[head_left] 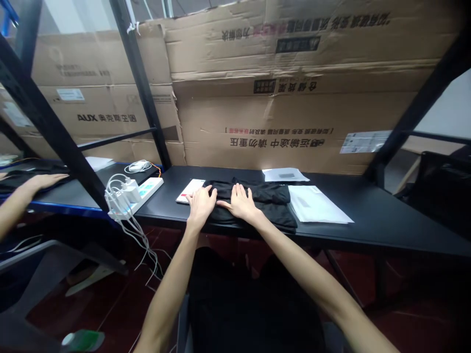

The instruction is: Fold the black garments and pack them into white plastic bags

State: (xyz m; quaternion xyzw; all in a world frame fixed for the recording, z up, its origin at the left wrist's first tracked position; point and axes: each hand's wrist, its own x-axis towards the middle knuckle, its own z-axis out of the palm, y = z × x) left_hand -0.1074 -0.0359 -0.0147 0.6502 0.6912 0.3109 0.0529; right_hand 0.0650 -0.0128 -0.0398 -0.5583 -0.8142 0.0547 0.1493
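Observation:
A folded black garment (pixel 270 201) lies on the black table (pixel 386 215) in front of me. My left hand (pixel 201 202) rests flat on the garment's left end, fingers stretched out. My right hand (pixel 241 201) lies flat beside it on the cloth, fingers spread. Neither hand grips anything. A white card with a red stripe (pixel 189 189) lies just left of the garment, partly under my left hand.
A clear plastic bag (pixel 316 205) lies right of the garment, a paper sheet (pixel 285 174) behind it. A white power strip with chargers (pixel 132 193) sits at the left edge, cables hanging. Another person's hand (pixel 44 181) rests on the neighbouring table. Cardboard boxes (pixel 294 113) wall the back.

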